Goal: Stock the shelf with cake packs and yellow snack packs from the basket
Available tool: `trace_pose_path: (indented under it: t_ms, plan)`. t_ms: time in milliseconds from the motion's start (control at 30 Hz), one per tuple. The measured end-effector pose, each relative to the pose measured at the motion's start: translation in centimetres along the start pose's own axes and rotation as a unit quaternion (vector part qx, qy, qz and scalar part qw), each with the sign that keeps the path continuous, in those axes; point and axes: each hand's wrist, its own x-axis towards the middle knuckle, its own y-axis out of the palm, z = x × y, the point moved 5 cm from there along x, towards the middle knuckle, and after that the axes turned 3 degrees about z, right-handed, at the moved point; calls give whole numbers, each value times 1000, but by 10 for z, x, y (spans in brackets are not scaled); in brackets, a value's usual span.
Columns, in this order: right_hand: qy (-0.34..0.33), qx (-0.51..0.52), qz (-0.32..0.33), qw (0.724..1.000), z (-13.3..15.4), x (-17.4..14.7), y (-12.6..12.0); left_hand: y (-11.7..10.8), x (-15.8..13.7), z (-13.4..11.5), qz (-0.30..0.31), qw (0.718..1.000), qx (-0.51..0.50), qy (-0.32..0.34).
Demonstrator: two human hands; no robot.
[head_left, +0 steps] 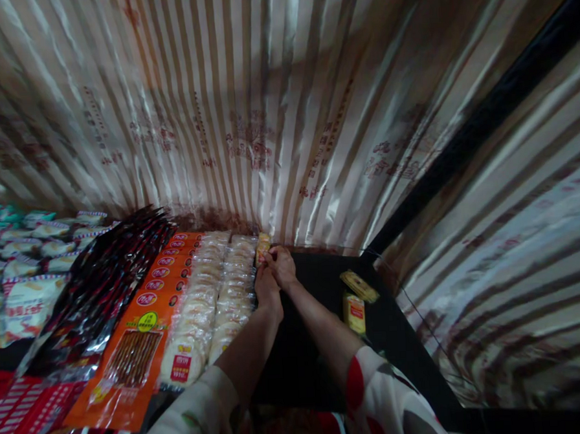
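Both hands meet at the far end of the black table (pixel 301 346), beside rows of round white rice crackers (pixel 233 297) in clear wrappers. A small yellow snack packet (pixel 263 243) stands at the end of the cracker row by the striped sheeting. My left hand (pixel 266 284) is closed on its near side, with part of the fingers hidden. My right hand (pixel 283 267) comes in from the right, fingers pinched on the same packet. Two more yellow snack packets, one tilted (pixel 359 285) and one lying nearer (pixel 355 313), are on the table to the right.
Left of the crackers lie orange snack bags (pixel 134 354), a heap of dark glossy packs (pixel 113 271) and white snack bags (pixel 35 305). A red basket (pixel 18 412) is at the lower left. Striped sheeting (pixel 246 115) hangs behind, and a black pole (pixel 443 163) slants at the right.
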Motion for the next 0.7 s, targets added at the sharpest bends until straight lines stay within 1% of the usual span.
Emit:
trace_pose_path:
  t_ms: [100,200,367,500,567,633,700]
  plan:
    - [7,7,-7,1000,-3,-12,-12,5,-9,-1,20,1000,4,-6]
    - [8,16,-17,1000,-10,-29,-32,13,-22,3,37,998,32,-28]
    - [2,10,-23,1000,-33,-66,-77,21,-51,24,70,989,119,-48]
    - [21,-2,-19,1000,-52,-104,-109,17,-72,45,88,981,169,-44]
    - [34,-9,-15,999,-58,-123,-120,13,-82,51,106,965,241,-5]
    - [45,-31,-12,998,-61,-141,-128,11,-94,53,125,935,329,49]
    - [46,-77,-10,996,-61,-154,-133,10,-106,54,134,907,390,89]
